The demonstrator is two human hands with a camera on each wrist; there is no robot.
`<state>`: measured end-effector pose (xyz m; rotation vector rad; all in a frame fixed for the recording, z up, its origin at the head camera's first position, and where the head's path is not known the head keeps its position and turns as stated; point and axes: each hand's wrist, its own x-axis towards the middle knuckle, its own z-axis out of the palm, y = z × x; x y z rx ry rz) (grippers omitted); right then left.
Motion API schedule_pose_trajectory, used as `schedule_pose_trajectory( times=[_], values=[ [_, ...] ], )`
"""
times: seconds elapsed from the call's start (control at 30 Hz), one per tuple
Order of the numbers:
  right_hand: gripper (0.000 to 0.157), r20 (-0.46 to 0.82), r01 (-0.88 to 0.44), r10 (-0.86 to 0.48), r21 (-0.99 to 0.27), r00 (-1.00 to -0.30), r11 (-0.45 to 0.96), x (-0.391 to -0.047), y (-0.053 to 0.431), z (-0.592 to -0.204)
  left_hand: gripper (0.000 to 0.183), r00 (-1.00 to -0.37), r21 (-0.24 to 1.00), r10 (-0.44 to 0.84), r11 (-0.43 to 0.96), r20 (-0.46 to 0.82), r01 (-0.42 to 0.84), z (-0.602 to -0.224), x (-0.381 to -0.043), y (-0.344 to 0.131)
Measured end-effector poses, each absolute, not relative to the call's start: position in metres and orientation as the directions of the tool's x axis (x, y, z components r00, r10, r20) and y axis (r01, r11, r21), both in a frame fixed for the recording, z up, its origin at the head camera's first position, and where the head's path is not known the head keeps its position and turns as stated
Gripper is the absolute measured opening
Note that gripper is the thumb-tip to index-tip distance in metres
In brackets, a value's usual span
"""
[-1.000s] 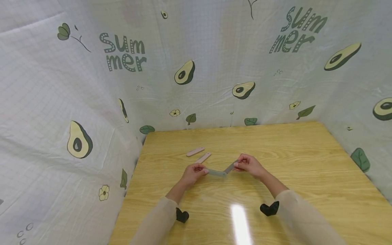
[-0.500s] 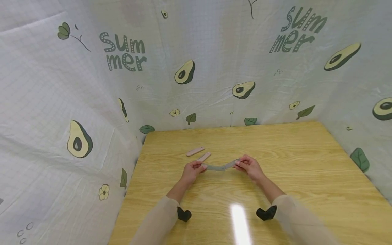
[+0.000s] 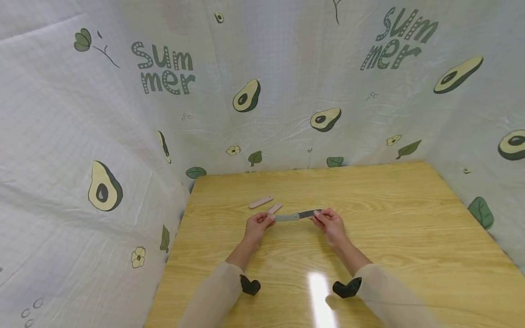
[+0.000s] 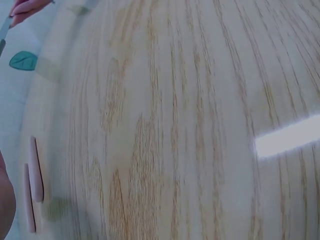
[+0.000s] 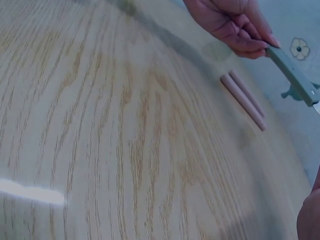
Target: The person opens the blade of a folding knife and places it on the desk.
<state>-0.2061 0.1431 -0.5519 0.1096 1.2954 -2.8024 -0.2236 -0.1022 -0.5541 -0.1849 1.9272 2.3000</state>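
Observation:
A folding knife with a grey-green handle (image 3: 287, 217) is held up above the table, its dark blade (image 3: 307, 213) swung out nearly in line with the handle. My left hand (image 3: 255, 228) pinches the handle's far end between thumb and fingers. On the blade side, my right hand (image 3: 331, 227) pinches the blade near its tip, which the fingers hide. The right wrist view shows the left fingers gripping the handle (image 5: 295, 75) from its end. In the left wrist view only part of the right hand (image 4: 29, 9) appears.
Two pink folded knives lie behind the left hand on the wooden table (image 3: 389, 218): one farther back (image 3: 260, 202), the other (image 3: 275, 208) partly covered by that hand. A white cloth (image 3: 287, 91) printed with avocados hangs around the back and sides.
The blade has swung from a steep angle to nearly straight with the handle. Both hands and the knife have shifted slightly away from the body, with the right hand's forearm moving inward.

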Motion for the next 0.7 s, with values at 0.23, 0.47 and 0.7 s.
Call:
schedule_pose_trajectory(
  times=[0.23, 0.47, 0.7],
  values=[
    [0.031, -0.16, 0.062, 0.08, -0.726, -0.984, -0.685, -0.205, 0.131, -0.547, 0.025, -0.983, 0.953, -0.014, -0.249, -0.184, -0.175, -0.554, -0.223, -0.099],
    [0.03, -0.255, 0.177, 0.031, -0.748, -0.966, -0.64, -0.206, 0.141, -0.554, 0.018, -0.978, 0.957, 0.007, -0.207, -0.208, -0.205, -0.559, -0.221, -0.101],
    [0.026, -0.31, 0.222, 0.029, -0.739, -0.95, -0.636, -0.209, 0.15, -0.557, 0.026, -0.975, 0.961, 0.066, -0.166, -0.212, -0.22, -0.562, -0.223, -0.1]
  ],
)
